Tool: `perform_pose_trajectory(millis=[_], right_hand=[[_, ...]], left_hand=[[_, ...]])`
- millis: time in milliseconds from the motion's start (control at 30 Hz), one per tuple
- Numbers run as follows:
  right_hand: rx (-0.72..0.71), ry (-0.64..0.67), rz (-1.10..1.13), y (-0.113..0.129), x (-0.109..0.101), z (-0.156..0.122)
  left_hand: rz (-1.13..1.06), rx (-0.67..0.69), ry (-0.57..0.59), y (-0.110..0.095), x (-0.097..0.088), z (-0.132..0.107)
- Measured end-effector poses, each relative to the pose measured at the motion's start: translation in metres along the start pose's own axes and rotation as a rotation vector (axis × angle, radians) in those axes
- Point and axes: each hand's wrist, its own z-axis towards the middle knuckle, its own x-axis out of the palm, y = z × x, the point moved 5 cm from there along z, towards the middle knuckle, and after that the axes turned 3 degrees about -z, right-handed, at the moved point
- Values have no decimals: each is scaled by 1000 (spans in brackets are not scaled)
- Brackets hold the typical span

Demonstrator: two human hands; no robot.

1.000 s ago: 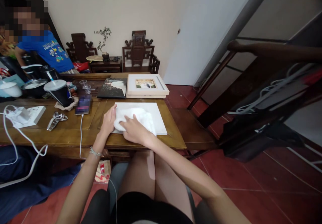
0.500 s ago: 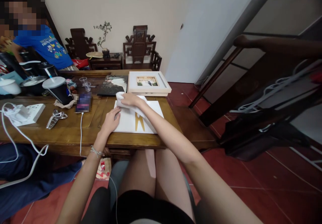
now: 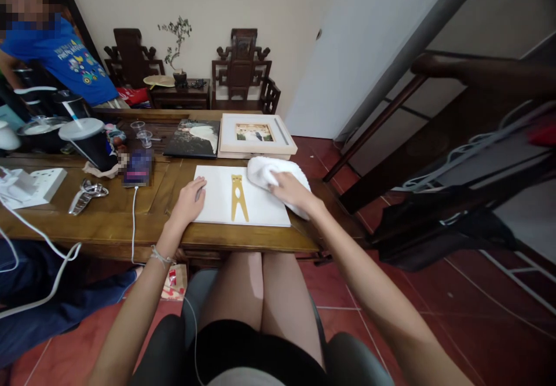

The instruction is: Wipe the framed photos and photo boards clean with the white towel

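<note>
A white flat board (image 3: 217, 201) lies on the wooden table (image 3: 108, 224) in front of me, with a gold stand piece (image 3: 238, 196) on its middle. My left hand (image 3: 189, 199) rests flat on the board's left edge, fingers stretched out. My right hand (image 3: 292, 191) presses a white cloth (image 3: 269, 172) onto the board's far right corner, fingers curled over it.
Behind the board lie a white framed photo (image 3: 254, 135) and a dark photo print (image 3: 193, 139). To the left are a phone (image 3: 138, 168) on a cable, keys (image 3: 84, 193), a lidded cup (image 3: 87, 143) and a power strip (image 3: 32, 186). A person in a blue shirt (image 3: 65, 62) sits at the far left. A stair rail (image 3: 478, 73) is on the right.
My right hand swept the cloth from the board's near middle to its far left corner, then across to the far right corner, uncovering the gold stand piece. My left hand stayed on the board's left edge.
</note>
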Motion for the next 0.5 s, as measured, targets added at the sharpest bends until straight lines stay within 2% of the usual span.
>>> perform_pose_trajectory(millis=[100, 167, 233, 267, 300, 367, 500], right_hand=[[-91, 1, 12, 13, 8, -61], [-236, 38, 83, 32, 9, -98], [-290, 99, 129, 44, 6, -122], [-271, 128, 135, 45, 5, -126], [-229, 146, 130, 43, 4, -123], [-130, 146, 102, 32, 3, -101], [-49, 76, 50, 8, -1, -18]], left_hand=[[1, 5, -7, -1, 0, 0], [12, 12, -5, -2, 0, 1], [28, 18, -3, -3, 0, 1], [35, 18, -2, -3, 0, 1], [38, 18, -1, -3, 0, 1], [33, 14, 0, -2, 0, 1], [3, 5, 8, 0, -1, 0]])
